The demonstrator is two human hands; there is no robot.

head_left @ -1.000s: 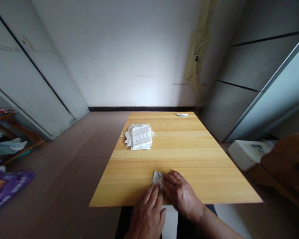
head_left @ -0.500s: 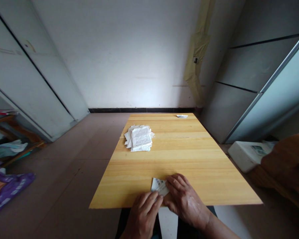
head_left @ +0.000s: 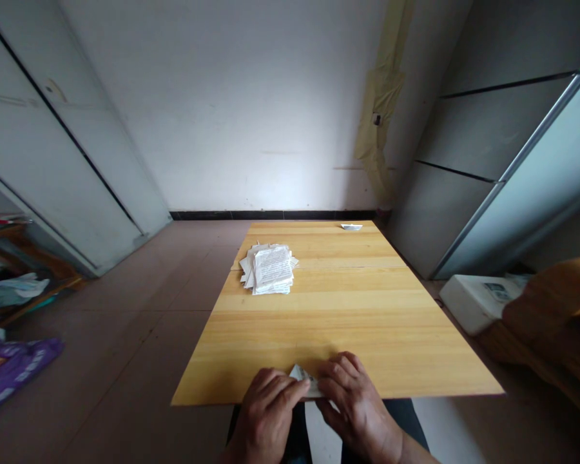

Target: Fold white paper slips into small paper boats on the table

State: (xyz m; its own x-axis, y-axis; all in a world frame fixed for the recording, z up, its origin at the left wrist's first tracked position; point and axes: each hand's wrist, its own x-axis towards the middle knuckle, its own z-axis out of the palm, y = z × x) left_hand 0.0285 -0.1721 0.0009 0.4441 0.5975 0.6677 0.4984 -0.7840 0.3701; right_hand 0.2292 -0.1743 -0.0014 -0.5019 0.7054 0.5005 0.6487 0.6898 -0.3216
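A small folded piece of printed paper (head_left: 313,388) lies at the near edge of the wooden table (head_left: 357,309). On its left side, my left hand (head_left: 269,412) grips it, with the thumb pressed on top. My right hand (head_left: 355,403) has its fingers curled on the paper's right side. Most of the paper is hidden under the fingers; a pointed corner shows between the hands.
A stack of printed paper sheets (head_left: 273,269) lies on the table's left part. Near the far edge sits a small folded paper boat (head_left: 352,227). A white box (head_left: 473,303) stands right of the table, and a purple bag (head_left: 24,370) is on the floor at left.
Both hands have drawn closer around the paper at the table edge. Less of the paper shows now, and its visible part has shifted toward me.
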